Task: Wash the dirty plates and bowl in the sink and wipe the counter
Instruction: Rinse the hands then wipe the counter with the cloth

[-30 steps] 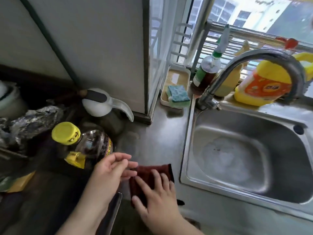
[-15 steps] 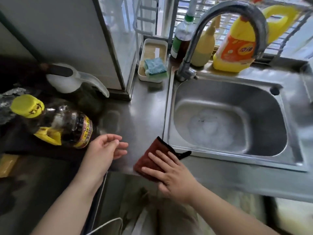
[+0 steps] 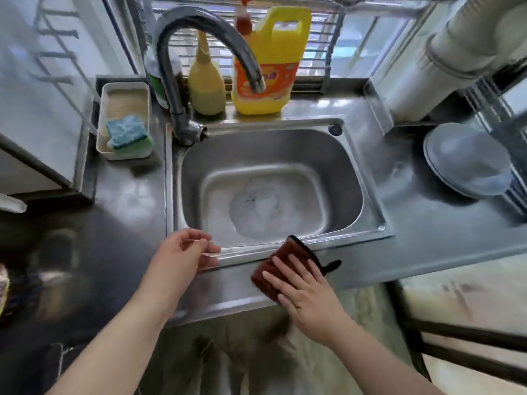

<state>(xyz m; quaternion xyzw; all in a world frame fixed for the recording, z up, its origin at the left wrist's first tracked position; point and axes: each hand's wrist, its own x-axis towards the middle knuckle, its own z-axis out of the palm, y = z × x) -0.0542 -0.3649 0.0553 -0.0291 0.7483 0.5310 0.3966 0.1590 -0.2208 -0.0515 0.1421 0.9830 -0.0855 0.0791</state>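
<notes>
I am pressing my right hand (image 3: 309, 295) flat on the dark red cloth (image 3: 281, 263), fingers straight and spread, and the cloth is now lying on the near strip of the steel counter (image 3: 427, 232) just in front of the sink (image 3: 273, 189), its far corner touching the sink's near rim; half a second ago it was sitting further left, at the sink's near left corner, and a second ago it was left of the sink altogether. My left hand (image 3: 185, 256) is hovering just above the counter at the sink's near left edge, fingers loosely curled and holding nothing, and it has drifted right along with the cloth. The view is swinging right as I go: the dark bottle with the yellow cap and the white jug, both plain earlier, are gone from the left side, and a stack of pale washed plates (image 3: 467, 163) is coming into sight on the counter to the right of the sink, beside a wire rack. The sink basin is holding only a patch of white foam around the drain. Beyond it the curved tap (image 3: 199, 32), the yellow detergent jug (image 3: 271, 64) and the sponge (image 3: 127, 132) in its white tray (image 3: 125, 92) are standing where they were.
</notes>
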